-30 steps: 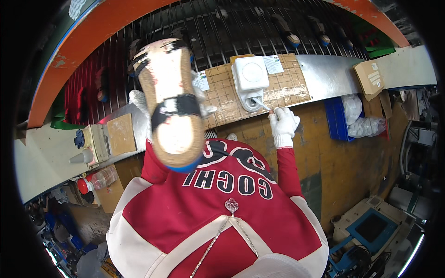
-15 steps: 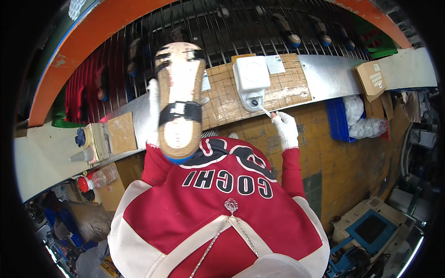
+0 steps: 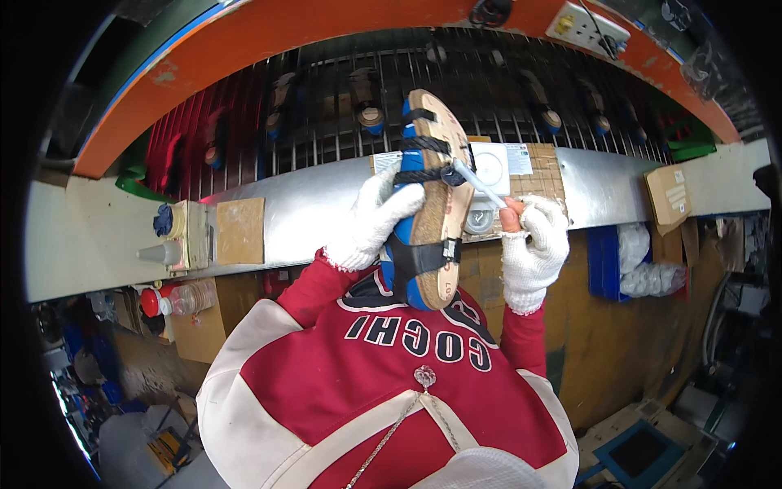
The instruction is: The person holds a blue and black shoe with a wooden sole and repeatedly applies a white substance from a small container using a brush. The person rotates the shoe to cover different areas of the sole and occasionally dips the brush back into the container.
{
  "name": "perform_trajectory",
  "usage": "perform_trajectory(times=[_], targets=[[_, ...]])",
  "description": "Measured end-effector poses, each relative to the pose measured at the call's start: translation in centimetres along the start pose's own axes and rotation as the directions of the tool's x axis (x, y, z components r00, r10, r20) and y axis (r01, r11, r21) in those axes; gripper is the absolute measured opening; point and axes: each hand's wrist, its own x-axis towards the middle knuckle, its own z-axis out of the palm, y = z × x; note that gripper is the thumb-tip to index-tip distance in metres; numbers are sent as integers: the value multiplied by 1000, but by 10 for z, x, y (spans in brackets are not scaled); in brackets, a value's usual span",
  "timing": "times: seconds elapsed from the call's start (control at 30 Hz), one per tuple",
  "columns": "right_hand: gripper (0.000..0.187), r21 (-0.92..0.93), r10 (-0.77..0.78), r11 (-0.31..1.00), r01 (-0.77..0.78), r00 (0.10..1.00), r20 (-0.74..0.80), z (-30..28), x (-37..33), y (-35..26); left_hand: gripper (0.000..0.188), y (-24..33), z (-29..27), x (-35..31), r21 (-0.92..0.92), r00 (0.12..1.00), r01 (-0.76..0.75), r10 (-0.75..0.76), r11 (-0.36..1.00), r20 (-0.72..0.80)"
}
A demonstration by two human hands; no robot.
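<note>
My gloved left hand (image 3: 368, 218) grips an unfinished sandal (image 3: 442, 236) on a blue last by its side, fingers closed around it. The sandal is raised above the bench, its pale sole facing up and tilted to the right, cork along the edge and black straps wrapped over onto the sole. In my gloved right hand (image 3: 535, 248), bare fingertips pinch a thin, pale-handled brush (image 3: 482, 184). The brush's tip meets the sole's right edge beside a strap end; the bristles are hard to make out. Behind the sandal stands a white dispenser (image 3: 494, 166) with a clear round cup (image 3: 481, 218).
The dispenser sits on taped cardboard (image 3: 538, 181) on a metal-topped bench (image 3: 314, 196). Beyond it, a rod conveyor (image 3: 326, 143) carries several sandals under an orange frame (image 3: 269, 45). A blue bin (image 3: 604, 262) with clear bags is at right; a cardboard piece (image 3: 240, 231) lies left.
The sandal has moved right and turned its sole to the right. The brush has left the dispenser's cup and now touches the sole. My view has shifted, showing more of the conveyor frame.
</note>
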Motion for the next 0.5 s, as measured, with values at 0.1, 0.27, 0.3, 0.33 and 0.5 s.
perform_trajectory(times=[0.1, 0.27, 0.3, 0.33, 0.5], targets=[[20, -12, -10, 1000, 11, 1000, 11, 12, 5, -5, 64, 6, -3, -7, 45, 999, 46, -45, 998, -5], [20, 0, -77, 997, 77, 996, 35, 23, 18, -12, 59, 11, -10, -17, 204, 999, 21, -12, 979, -41], [17, -8, -78, 997, 78, 996, 50, 25, 21, -14, 57, 12, -12, -19, 208, 998, 9, 3, 978, -55], [16, -14, -84, 996, 85, 995, 58, 28, 24, -16, 55, 13, -13, -21, 208, 998, -9, 23, 978, -64], [15, -79, -155, 984, 161, 985, 75, 35, 41, -22, 55, 22, -16, -23, 315, 994, -38, 67, 948, -81]])
